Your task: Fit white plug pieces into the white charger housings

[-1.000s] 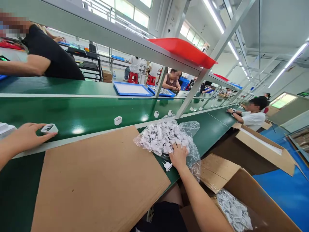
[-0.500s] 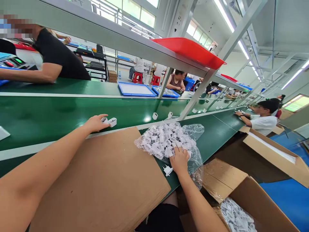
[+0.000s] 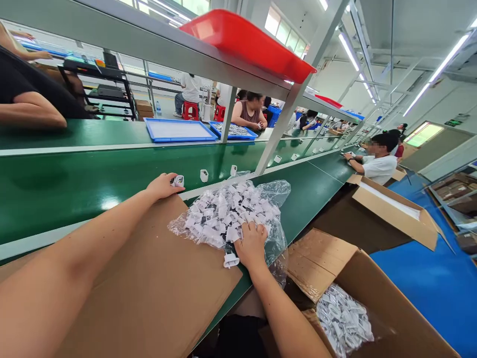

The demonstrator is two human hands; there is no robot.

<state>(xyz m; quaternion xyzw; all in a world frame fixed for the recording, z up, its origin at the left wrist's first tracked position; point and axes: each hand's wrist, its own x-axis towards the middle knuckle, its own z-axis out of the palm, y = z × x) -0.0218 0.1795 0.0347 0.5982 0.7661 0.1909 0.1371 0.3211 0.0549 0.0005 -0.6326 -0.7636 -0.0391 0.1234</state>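
1. Here comes the left hand [image 3: 164, 185], swept right along the green belt [image 3: 63, 191] from its far-left position a second ago, and it's pinched around a white housing [image 3: 179, 181]! There may be a second one tucked against the fingers; it's too small to be sure.

2. That housing sits at the belt's near edge, just beyond the cardboard sheet [image 3: 149, 278]. I'd read this as a gathering sweep: the piece is now close to the clear bag of white parts [image 3: 227, 211].

3. Right hand [image 3: 252, 243] stays on the near side of that heap, fingers bent over it, little changed. Are they gripping a part? Can't tell; the fingertips are lost among the pieces.

4. Watch the loose white piece [image 3: 231, 260] left of the right thumb: a plug with pins showed there half a second ago, now an oval face shows. Turned or swapped, I can't say.

5. Farther right on the belt, two more housings, the nearer one [image 3: 203, 175] and the farther one [image 3: 233, 170], stand untouched and apart, so by my judgement the sweep isn't finished.
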